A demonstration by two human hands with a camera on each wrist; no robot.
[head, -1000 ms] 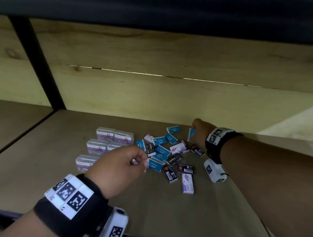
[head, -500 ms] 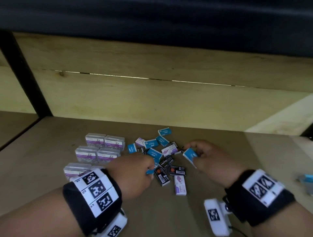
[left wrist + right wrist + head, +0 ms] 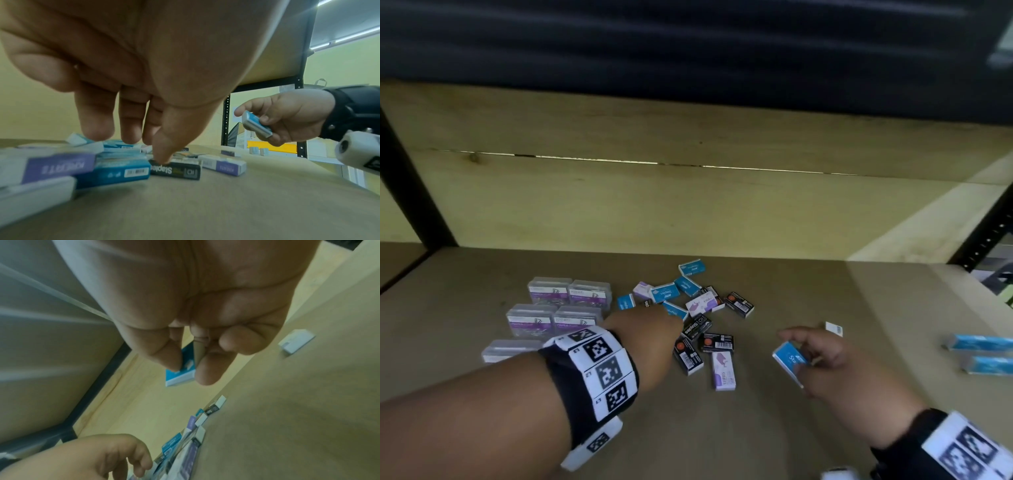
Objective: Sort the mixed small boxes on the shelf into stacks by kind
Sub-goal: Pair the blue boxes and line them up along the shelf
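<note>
The blue box (image 3: 789, 359) is in our right hand (image 3: 822, 363), pinched between thumb and fingers and held clear of the shelf (image 3: 774, 428), between the mixed pile (image 3: 688, 318) and the blue boxes (image 3: 979, 353) lying at the far right. A second ago that hand was reaching deep to the back of the pile; half a second ago it was just beside the pile with the box already lifted; now it is out to the right, well apart from the pile. That reads to us as a carry toward the blue group, so one more box of that kind looks about to be sorted.

Our left hand (image 3: 643, 342) is down on the pile, fingers spread and pointing downward, the thumb tip touching a black box (image 3: 176, 168) marked Staples. It grips nothing that we can see. It has crept forward over the pile since a second ago, and we judge it is picking the next box.

Behind it, the clear cases (image 3: 558, 308) with purple labels sit grouped at the left. A small white box (image 3: 834, 329) lies alone beyond the right hand. Blue, black and purple boxes are left mixed, so plenty of sorting remains.
</note>
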